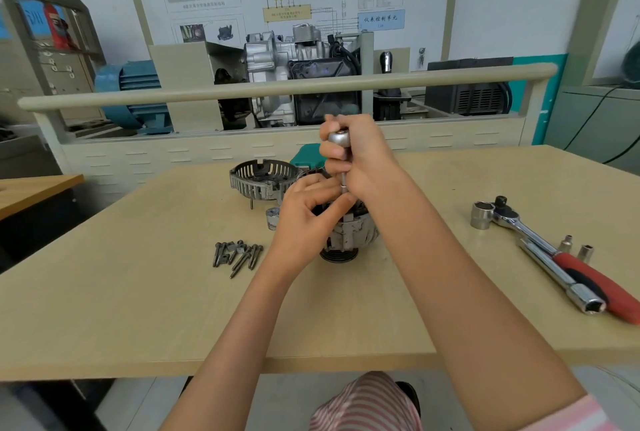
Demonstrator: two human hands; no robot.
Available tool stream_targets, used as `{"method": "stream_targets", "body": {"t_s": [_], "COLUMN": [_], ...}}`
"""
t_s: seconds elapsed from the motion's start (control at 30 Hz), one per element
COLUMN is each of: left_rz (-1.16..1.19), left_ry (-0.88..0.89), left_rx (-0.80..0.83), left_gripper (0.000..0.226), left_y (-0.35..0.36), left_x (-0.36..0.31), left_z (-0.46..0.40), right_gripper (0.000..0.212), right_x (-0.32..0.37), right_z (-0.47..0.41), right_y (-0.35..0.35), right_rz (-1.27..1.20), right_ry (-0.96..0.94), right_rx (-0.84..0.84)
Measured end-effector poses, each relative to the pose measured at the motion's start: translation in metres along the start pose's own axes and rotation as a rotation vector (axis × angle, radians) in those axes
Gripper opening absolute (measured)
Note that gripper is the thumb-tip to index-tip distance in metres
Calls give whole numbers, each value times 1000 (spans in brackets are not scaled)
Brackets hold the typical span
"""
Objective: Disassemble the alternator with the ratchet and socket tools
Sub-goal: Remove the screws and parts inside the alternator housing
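**Alternator mid-worktop, mostly masked by both hands**

Alternator (348, 240) standing pulley-down at centre of the worktop (138, 292), upper half hidden behind hands; only ribbed housing and pulley showing. Right hand (360, 157) wrapped round a slim metal driver (341, 153) held upright over the unit, round cap at top, tip lost among fingers. Left hand (308, 209) at 9 o'clock of the housing, fingers curled onto its top; exact hold hard to make out. Removed end cover (263, 179) at 11 o'clock, green object behind it mostly hidden. Small socket (273, 217) just beside left hand. Heap of bolts (237, 254) at 9 o'clock. Red-handled ratchet (554, 250) with large socket (482, 215), extension bar (561, 278) and two little sockets (576, 248) at 3 o'clock, handle cut off by frame edge.
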State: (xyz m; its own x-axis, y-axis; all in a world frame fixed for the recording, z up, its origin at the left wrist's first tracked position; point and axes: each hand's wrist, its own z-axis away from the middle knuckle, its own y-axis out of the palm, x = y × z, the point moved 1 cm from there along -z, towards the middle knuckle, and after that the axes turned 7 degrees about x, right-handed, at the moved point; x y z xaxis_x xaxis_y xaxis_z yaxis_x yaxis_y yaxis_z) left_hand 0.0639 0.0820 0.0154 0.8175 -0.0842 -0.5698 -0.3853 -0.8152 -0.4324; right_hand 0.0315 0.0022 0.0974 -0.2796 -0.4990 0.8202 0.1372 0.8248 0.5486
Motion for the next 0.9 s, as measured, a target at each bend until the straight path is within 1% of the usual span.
{"method": "stream_targets", "body": {"t_s": [0.07, 0.1, 0.13, 0.17, 0.2, 0.23, 0.3, 0.37, 0.4, 0.43, 0.47, 0.57, 0.6, 0.63, 0.67, 0.7, 0.77, 0.83, 0.9], "left_rz": [16, 24, 29, 31, 25, 18, 1, -8, -2, -2, -13, -6, 0, 8, 15, 12, 0, 2, -1], "left_ry": [-8, -18, -28, -37, -44, -49, -58, -50, -41, -28, -17, -21, -35, -40, -43, -40, -46, -57, -43], "left_rx": [-11, -17, -23, -30, -34, -34, -18, 1, 6, 10, 12, -5, -8, -9, -11, -11, -12, -7, -2], "left_gripper": [29, 31, 29, 23, 17, 17, 27, 31, 32, 32, 31, 21, 21, 25, 27, 25, 29, 29, 31], "left_y": [1, 1, 1, 1, 2, 2, 1, 1, 0, 0, 0, 1, 1, 2, 2, 2, 0, 0, -1], "left_x": [-1, -2, -1, -1, 0, -1, 0, 2, 3, 2, 2, 1, 1, 1, 1, 1, 2, 3, 2], "left_z": [0, 0, 0, 0, 0, 0, 0, 0, 0, 1, 1, 1, 0, 0, 0, 0, -1, 0, 0], "right_gripper": [22, 22, 23, 25, 27, 29, 28, 27, 27, 26, 25, 18, 16, 16, 17, 20, 26, 27, 25], "right_x": [-5, -5, -4, -2, 0, 3, 7, 8, 8, 6, 4, -6, -8, -8, -5, -2, 5, 8, 7], "right_z": [1, 1, 1, 0, 0, 0, -2, -3, -3, -2, -1, 0, 0, -1, -2, -2, -3, -4, -3], "right_y": [1, 0, -2, -3, -3, -4, -6, -8, -8, -7, -4, 2, 3, 4, 4, 3, -1, -6, -9], "right_rz": [-87, -114, -116, -83, -30, 12, 21, -8, -12, -10, -9, 10, 18, 20, 40, 72, 80, 14, -22], "right_ry": [-225, -288, -284, -221, -121, -20, 112, 148, 147, 129, 79, -245, -304, -292, -223, -130, 27, 102, 116], "right_rx": [-247, -304, -304, -247, -145, -26, 164, 230, 224, 192, 117, -267, -336, -347, -305, -229, -55, 92, 165]}}
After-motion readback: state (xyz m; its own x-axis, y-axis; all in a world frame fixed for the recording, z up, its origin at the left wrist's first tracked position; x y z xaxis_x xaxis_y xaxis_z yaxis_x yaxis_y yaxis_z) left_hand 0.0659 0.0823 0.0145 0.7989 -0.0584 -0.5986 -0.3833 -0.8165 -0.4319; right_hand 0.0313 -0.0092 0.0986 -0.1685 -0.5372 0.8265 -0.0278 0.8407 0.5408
